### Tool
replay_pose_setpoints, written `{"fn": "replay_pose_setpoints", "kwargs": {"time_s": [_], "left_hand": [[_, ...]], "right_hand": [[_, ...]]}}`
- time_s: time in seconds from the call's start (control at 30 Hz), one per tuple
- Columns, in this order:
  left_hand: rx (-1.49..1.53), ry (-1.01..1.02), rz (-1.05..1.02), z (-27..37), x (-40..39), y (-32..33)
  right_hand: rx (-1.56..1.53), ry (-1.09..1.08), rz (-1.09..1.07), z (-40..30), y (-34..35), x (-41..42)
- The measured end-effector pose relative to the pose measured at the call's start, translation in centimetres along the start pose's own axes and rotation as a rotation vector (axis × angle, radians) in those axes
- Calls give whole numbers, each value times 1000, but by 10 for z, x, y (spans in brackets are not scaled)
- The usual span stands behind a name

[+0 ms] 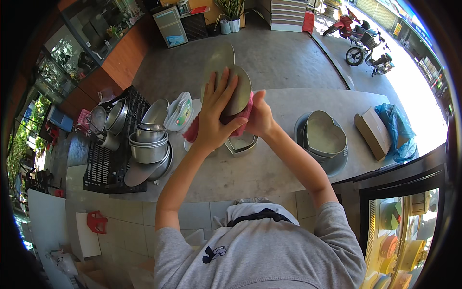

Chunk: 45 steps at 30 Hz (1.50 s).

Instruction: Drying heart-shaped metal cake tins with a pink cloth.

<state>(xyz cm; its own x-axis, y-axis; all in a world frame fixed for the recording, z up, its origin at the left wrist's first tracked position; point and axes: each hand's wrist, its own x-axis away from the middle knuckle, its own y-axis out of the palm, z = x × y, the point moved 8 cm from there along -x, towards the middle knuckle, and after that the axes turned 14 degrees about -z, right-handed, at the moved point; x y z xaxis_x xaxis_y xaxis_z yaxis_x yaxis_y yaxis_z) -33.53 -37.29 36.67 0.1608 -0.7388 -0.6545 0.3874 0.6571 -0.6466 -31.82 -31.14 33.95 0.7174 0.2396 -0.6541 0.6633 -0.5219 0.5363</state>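
Both hands are raised over the middle of the table. My left hand (216,112) lies with spread fingers against flat metal discs, one a heart-like or rounded plate (239,90), another plate (220,57) rising behind it. My right hand (260,116) is at the right edge of the near plate, its thumb up, with a red cloth (249,108) between palm and metal. More of the cloth hangs beside my left wrist. Beneath the hands a heart-shaped metal pan (242,146) rests on the table. How the plates are gripped underneath is hidden.
At left, stacked round metal pans (148,148) stand by a black plastic crate (97,166), near white plastic lids (178,112). At right, heart-shaped pans (325,133) sit in a grey basin (343,162), beside a cardboard box (373,135) and blue plastic bag (399,133).
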Motion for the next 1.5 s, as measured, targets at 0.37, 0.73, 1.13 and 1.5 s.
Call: {"fn": "replay_pose_setpoints", "kwargs": {"time_s": [0.37,0.73,1.13,1.5], "left_hand": [[338,-335,415,-71,10,-22],[1283,-258,362,-85,14,59],[1522,-200,225,-62,-2,59],[1410,-389,63,-55,0,68]], "right_hand": [[944,-73,599,-105,-28,25],[2088,-6,332,-8,24,14],[1960,-91,467,-10,8,18],[1004,-463,1056,-83,-92,88]]}}
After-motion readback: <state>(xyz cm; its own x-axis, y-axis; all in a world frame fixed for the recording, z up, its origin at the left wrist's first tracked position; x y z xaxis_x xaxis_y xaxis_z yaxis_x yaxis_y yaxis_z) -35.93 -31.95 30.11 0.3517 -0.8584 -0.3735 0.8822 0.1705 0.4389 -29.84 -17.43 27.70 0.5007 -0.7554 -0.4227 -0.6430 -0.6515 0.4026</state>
